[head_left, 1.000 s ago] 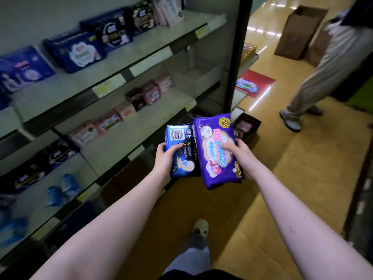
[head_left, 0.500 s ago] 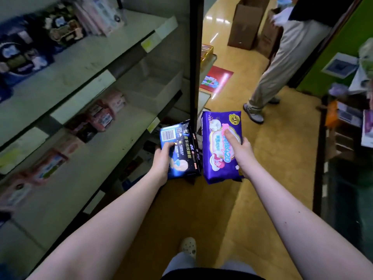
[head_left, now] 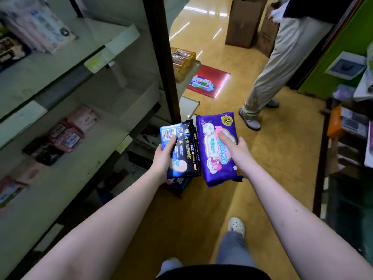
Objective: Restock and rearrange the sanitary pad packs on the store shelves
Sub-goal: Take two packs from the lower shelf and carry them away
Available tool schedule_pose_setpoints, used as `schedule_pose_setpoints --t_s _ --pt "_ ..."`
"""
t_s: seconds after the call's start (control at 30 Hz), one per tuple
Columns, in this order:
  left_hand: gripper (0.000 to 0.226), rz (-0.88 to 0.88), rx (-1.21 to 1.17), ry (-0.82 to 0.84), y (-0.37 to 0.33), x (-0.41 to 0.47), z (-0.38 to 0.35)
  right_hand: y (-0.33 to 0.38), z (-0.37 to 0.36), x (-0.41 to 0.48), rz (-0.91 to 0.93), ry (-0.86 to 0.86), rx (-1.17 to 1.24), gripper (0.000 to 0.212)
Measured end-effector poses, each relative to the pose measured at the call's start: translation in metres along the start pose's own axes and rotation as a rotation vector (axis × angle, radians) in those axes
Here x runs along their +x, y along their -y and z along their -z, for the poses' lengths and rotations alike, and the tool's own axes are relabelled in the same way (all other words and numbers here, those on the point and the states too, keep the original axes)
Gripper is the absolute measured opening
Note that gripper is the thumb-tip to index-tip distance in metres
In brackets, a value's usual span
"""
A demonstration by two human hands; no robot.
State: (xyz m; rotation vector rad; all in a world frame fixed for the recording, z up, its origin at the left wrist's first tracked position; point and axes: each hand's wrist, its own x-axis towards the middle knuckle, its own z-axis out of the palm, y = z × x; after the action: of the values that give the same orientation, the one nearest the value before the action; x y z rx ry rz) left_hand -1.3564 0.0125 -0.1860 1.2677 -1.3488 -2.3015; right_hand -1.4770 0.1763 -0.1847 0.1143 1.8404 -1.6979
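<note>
Ok so here's where I'm at: 2 packs in the air, 1 per hand, out over the aisle floor just right of the shelf's end post (head_left: 161,67). Left hand (head_left: 163,156) has the dark blue pack (head_left: 186,146), thumb clamped on its face right by the barcode. The other fingers are tucked underneath where I can't see them. Right hand (head_left: 237,153) holds the purple pack (head_left: 214,158) the same way, thumb flat across the printed front, fingers curled round the far side. The 2 packs look to be touching along their long edges.

My read is this is the carry-to-shelf bit, with neither pack placed yet. The middle shelf (head_left: 66,184) on my left has a row of pink packs (head_left: 80,122) set toward the back. That looks like a likely spot, but I can't tell from here which brand belongs where.

Tips for doing it clean, imo:
- Put down 1 pack at a time, so the freed hand can square it up.
- These look soft and squishy, and a thumb clamp can slip, so I'd get the fingers well under before swinging left.
- Set each pack printed face out, lined up with its neighbours and not hanging over the price strip (head_left: 124,144).
- Mind the end post on the swing, and the other person (head_left: 282,67) standing further up the aisle.
</note>
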Motion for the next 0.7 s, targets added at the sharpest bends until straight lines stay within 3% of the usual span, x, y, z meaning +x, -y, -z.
schedule_pose_setpoints --t_s 0.27,0.4,0.57,0.7 --pt "0.046 -0.03 -0.081 -0.165 -0.001 0.021 -0.107 0.057 0.077 0.088 -0.022 0.198 -0.112 0.082" --pt "0.049 -0.054 -0.073 -0.236 0.001 0.034 -0.132 0.072 0.091 0.121 -0.029 0.261 -0.157 0.067" --pt "0.042 -0.059 -0.087 -0.274 -0.009 0.065 -0.156 0.084 0.093 0.169 -0.056 0.278 -0.192 0.068" --pt "0.052 -0.033 -0.102 -0.299 -0.01 0.104 -0.17 0.092 0.093 0.208 -0.081 0.287 -0.207 0.063"
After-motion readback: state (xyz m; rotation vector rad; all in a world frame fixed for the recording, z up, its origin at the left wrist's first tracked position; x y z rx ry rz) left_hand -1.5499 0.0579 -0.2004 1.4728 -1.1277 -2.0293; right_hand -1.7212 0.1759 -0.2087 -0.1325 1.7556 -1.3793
